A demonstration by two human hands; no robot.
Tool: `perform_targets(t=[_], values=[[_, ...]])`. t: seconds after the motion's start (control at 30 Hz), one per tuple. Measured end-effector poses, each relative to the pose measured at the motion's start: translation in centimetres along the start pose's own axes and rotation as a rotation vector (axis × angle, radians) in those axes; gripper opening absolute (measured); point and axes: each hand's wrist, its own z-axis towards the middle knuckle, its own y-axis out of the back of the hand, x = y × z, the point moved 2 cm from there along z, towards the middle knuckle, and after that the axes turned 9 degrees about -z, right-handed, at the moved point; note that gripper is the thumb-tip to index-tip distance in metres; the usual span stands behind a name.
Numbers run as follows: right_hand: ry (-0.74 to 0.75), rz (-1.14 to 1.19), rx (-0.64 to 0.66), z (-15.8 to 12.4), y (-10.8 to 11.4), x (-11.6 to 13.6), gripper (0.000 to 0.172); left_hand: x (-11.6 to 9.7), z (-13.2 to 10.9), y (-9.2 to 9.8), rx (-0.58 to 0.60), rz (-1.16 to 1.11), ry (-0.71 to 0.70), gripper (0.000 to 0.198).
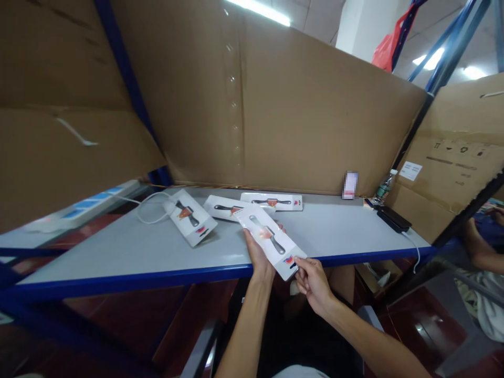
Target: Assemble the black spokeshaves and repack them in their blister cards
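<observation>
A white retail package (280, 241) with a picture of a dark-handled tool on its front tilts over the table's front edge, held in both hands. My left hand (258, 252) wraps its side from below, with fingertips showing past the far edge. At the near end, my right hand (313, 281) pinches the corner by the hang slot. Behind it lie similar packages: one slanted at the left (191, 218), one in the middle (222, 207) partly covered by the held one, and one flat at the back (271, 201).
A power strip (86, 205) with a white cable is at the left. Toward the back right stand a phone (349, 185) and a plastic bottle (385, 188), near a black case (394, 219) with a cable. Cardboard panels (291, 115) wall the table. Another person's arm (478, 247) shows far right.
</observation>
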Motion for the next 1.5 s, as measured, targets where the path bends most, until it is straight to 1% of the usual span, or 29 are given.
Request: perform_targets(t=[0.1,0.23,0.3,0.4,0.47,0.53,0.6,0.63,0.73,0.8,0.87,0.97,1.0,1.1,1.13,1.23,1.3,1.4,1.5], values=[[-0.01,-0.013,0.021,0.2,0.2,-0.2,0.059,0.0,-0.4,-0.2,-0.02,0.004,0.01,0.071],[-0.101,-0.213,0.134,0.9,1.0,-0.4,0.054,0.4,-1.2,-0.1,-0.057,0.063,0.049,0.071],[-0.127,-0.288,0.182,1.4,1.5,0.0,0.056,0.6,-1.4,0.0,-0.045,0.102,0.053,0.068],[-0.104,-0.292,0.212,1.6,2.4,1.1,0.06,1.1,-1.3,-0.1,0.001,0.197,0.089,0.055],[-0.085,-0.28,0.181,1.3,3.4,1.9,0.06,1.5,-1.1,-0.2,0.058,0.257,0.094,0.04],[-0.075,-0.27,0.127,0.6,5.0,2.9,0.058,1.9,-1.0,-0.4,0.155,0.326,0.067,0.031],[-0.058,-0.26,0.048,-0.4,7.0,4.0,0.055,2.3,-0.8,-0.5,0.249,0.405,0.038,0.032],[-0.045,-0.257,0.001,-0.8,8.3,4.6,0.053,2.5,-0.8,-0.5,0.268,0.439,0.028,0.034],[0.022,-0.334,-0.12,-1.9,12.3,6.3,0.049,2.8,-0.5,-0.3,0.24,0.515,-0.011,0.039],[0.027,-0.447,-0.143,-2.1,15.2,7.2,0.048,2.9,-0.5,-0.3,0.267,0.568,-0.017,0.035],[0.011,-0.584,-0.142,-1.7,17.9,8.0,0.047,2.9,-0.6,-0.4,0.333,0.607,0.001,0.028],[-0.023,-0.799,-0.191,0.6,21.6,9.6,0.044,2.8,-0.9,-0.6,0.389,0.637,0.022,0.023],[-0.001,-0.866,-0.214,1.8,22.5,10.4,0.042,2.8,-1.1,-0.7,0.393,0.644,0.028,0.022],[0.185,-1.102,-0.254,6.4,23.8,12.8,0.035,2.7,-1.4,-1.0,0.378,0.63,0.057,0.016],[0.211,-1.12,-0.27,8.1,24.0,13.4,0.032,2.6,-1.6,-1.0,0.37,0.624,0.062,0.014],[0.259,-1.114,-0.289,13.3,23.6,14.6,0.022,2.5,-1.9,-1.1,0.369,0.677,0.032,0.013],[0.281,-1.094,-0.27,16.5,23.0,15.1,0.014,2.4,-2.0,-1.0,0.392,0.745,-0.003,0.016],[0.272,-1.065,-0.187,20.7,21.6,15.5,0.009,2.3,-2.0,-0.7,0.417,0.809,-0.037,0.024],[0.237,-1.031,-0.08,24.1,19.8,15.4,0.005,2.2,-2.2,-0.5,0.435,0.862,-0.049,0.033]])
